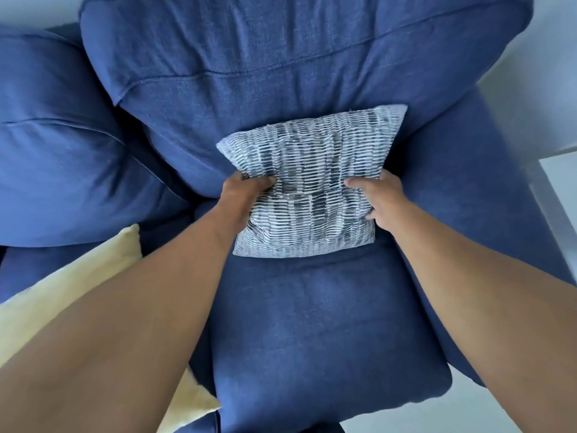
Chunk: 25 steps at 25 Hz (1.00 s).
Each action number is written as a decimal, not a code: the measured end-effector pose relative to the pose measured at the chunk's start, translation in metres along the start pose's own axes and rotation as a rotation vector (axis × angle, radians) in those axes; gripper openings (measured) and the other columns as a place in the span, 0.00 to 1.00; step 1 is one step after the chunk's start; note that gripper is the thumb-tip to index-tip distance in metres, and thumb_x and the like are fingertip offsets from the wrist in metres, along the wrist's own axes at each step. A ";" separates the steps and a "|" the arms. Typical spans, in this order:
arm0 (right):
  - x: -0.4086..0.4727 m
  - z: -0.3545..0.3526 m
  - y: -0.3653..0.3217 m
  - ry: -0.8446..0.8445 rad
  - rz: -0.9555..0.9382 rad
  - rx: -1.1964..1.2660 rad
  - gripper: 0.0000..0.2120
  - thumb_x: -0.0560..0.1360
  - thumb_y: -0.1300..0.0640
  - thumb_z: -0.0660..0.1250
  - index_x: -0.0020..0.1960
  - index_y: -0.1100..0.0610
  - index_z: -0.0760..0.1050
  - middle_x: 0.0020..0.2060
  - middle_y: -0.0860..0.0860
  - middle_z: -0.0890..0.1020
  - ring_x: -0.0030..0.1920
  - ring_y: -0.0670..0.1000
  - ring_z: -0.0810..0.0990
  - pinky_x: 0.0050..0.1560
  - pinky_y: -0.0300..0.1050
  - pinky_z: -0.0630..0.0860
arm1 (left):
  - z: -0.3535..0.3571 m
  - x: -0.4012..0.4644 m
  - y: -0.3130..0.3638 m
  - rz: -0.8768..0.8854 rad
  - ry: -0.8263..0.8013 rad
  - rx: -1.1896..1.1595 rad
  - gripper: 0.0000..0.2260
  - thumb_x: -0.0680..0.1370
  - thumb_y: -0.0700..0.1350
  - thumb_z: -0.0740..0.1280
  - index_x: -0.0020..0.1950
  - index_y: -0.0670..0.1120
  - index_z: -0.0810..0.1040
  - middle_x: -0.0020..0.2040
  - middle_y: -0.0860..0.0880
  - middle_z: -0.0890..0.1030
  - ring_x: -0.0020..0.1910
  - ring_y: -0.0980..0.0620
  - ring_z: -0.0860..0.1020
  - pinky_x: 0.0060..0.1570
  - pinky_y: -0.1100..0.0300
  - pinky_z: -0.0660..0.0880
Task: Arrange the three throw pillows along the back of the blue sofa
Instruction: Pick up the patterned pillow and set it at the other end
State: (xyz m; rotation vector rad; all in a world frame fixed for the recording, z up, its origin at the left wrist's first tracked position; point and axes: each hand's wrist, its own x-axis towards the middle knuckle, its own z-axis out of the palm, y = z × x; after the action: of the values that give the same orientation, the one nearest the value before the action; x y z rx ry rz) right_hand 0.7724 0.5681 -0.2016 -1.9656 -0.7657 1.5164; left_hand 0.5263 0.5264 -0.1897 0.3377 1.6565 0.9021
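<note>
A grey-and-white striped throw pillow point(307, 170) leans against the right back cushion point(281, 64) of the blue sofa, its lower edge on the seat cushion point(327, 332). My left hand point(242, 190) grips its left side and my right hand point(379, 195) grips its right side, thumbs pressed into the front. A pale yellow pillow point(78, 276) lies on the seat to the left, partly hidden under my left forearm. No third throw pillow is in view.
A second blue back cushion point(56, 145) sits to the left. The sofa's right armrest point(487, 182) runs beside the striped pillow. A white piece of furniture point(559, 182) stands past the armrest, and pale floor shows at the lower right.
</note>
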 end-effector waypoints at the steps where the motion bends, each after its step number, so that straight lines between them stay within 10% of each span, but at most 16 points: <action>1: -0.002 0.006 0.002 0.012 -0.012 0.031 0.17 0.72 0.64 0.77 0.59 0.59 0.80 0.46 0.48 0.83 0.45 0.48 0.81 0.51 0.51 0.76 | 0.003 -0.002 -0.003 0.002 -0.003 -0.018 0.19 0.71 0.34 0.76 0.61 0.37 0.80 0.54 0.38 0.87 0.55 0.34 0.86 0.53 0.37 0.83; 5: -0.025 0.009 0.018 0.217 -0.170 0.295 0.10 0.73 0.69 0.68 0.39 0.55 0.76 0.32 0.44 0.77 0.28 0.40 0.74 0.35 0.38 0.73 | 0.008 -0.039 -0.017 0.168 0.064 -0.024 0.10 0.74 0.32 0.71 0.48 0.47 0.81 0.46 0.46 0.87 0.50 0.42 0.86 0.54 0.45 0.83; 8: -0.024 0.005 0.026 0.230 -0.241 0.312 0.09 0.73 0.68 0.69 0.43 0.55 0.78 0.35 0.44 0.79 0.32 0.42 0.75 0.33 0.33 0.73 | 0.007 -0.042 -0.021 0.234 0.093 -0.031 0.12 0.76 0.34 0.72 0.50 0.51 0.80 0.47 0.51 0.86 0.48 0.50 0.83 0.51 0.53 0.82; 16: -0.002 -0.007 0.022 0.089 -0.141 0.004 0.20 0.75 0.56 0.74 0.64 0.58 0.76 0.60 0.52 0.84 0.58 0.53 0.83 0.59 0.49 0.79 | -0.009 -0.018 -0.030 0.096 0.050 0.384 0.31 0.75 0.57 0.70 0.76 0.51 0.70 0.69 0.55 0.79 0.69 0.51 0.77 0.68 0.51 0.74; 22: -0.087 -0.002 0.032 -0.002 -0.216 -0.158 0.32 0.78 0.52 0.69 0.80 0.56 0.65 0.79 0.52 0.70 0.79 0.51 0.68 0.78 0.54 0.65 | -0.038 -0.103 -0.045 0.068 0.070 0.414 0.24 0.84 0.47 0.65 0.80 0.49 0.69 0.61 0.62 0.80 0.56 0.61 0.78 0.51 0.65 0.71; 25: -0.144 0.017 0.036 -0.122 -0.264 -0.237 0.28 0.81 0.54 0.67 0.79 0.56 0.68 0.77 0.49 0.72 0.77 0.48 0.70 0.77 0.48 0.66 | -0.074 -0.146 -0.053 0.064 0.150 0.437 0.22 0.84 0.48 0.64 0.79 0.49 0.72 0.73 0.56 0.78 0.69 0.56 0.77 0.61 0.66 0.66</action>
State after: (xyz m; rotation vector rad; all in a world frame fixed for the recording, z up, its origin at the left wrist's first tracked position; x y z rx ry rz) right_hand 0.7301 0.4412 -0.1356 -1.8560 -1.2542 1.4487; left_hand 0.5138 0.3694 -0.1217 0.6355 1.9893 0.6156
